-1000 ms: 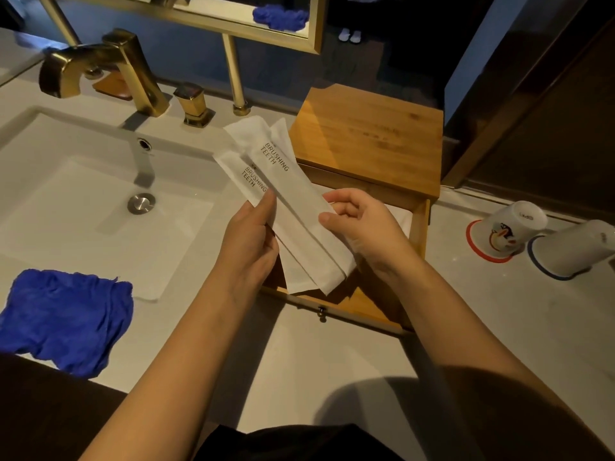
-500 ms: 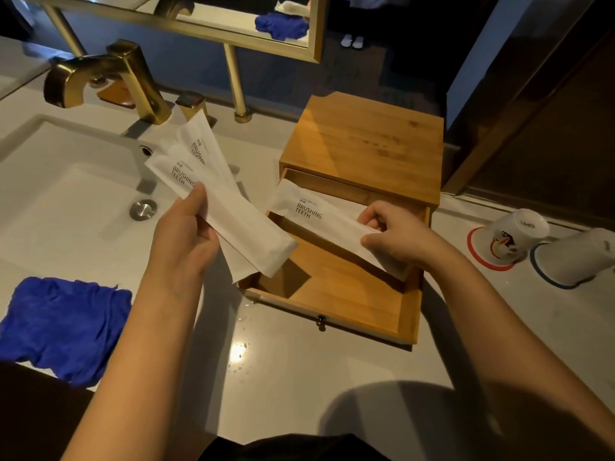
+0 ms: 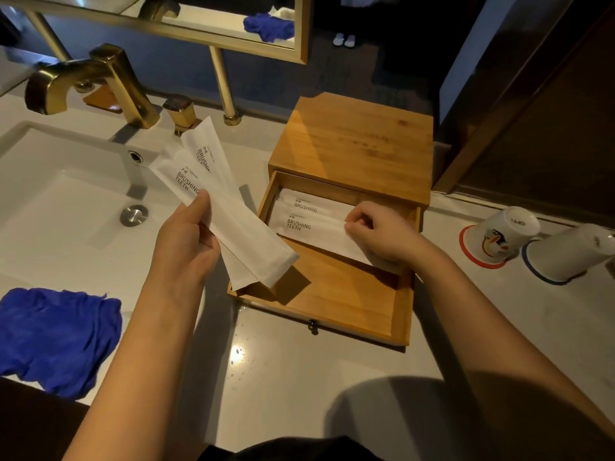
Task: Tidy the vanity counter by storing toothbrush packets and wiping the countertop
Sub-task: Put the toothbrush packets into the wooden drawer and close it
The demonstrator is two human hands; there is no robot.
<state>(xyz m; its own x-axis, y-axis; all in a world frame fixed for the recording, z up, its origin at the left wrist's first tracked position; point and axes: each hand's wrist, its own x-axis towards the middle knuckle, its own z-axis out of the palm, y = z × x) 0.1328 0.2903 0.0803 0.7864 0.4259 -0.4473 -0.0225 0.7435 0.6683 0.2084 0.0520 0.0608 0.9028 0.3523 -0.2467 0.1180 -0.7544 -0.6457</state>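
Note:
My left hand (image 3: 186,241) grips two white toothbrush packets (image 3: 213,191) printed "BRUSHING TEETH", fanned out above the counter, left of the wooden box. The box's drawer (image 3: 336,294) is pulled open. Two more packets lie side by side at the back of the drawer. My right hand (image 3: 376,234) pinches the right end of the nearer packet (image 3: 309,227), which rests flat on the drawer floor; the farther packet (image 3: 312,204) lies behind it. A blue cloth (image 3: 56,334) sits crumpled at the counter's front left edge.
The wooden box (image 3: 359,144) stands on the pale countertop (image 3: 299,377). A white sink (image 3: 66,207) with a gold faucet (image 3: 93,81) lies left. Two upturned cups (image 3: 499,234) rest on the counter at right. A gold-framed mirror (image 3: 199,31) hangs behind.
My right hand has taken a packet away from the left-hand bundle and lowered it flat into the drawer beside another. My left hand has drawn its two packets away to the left.

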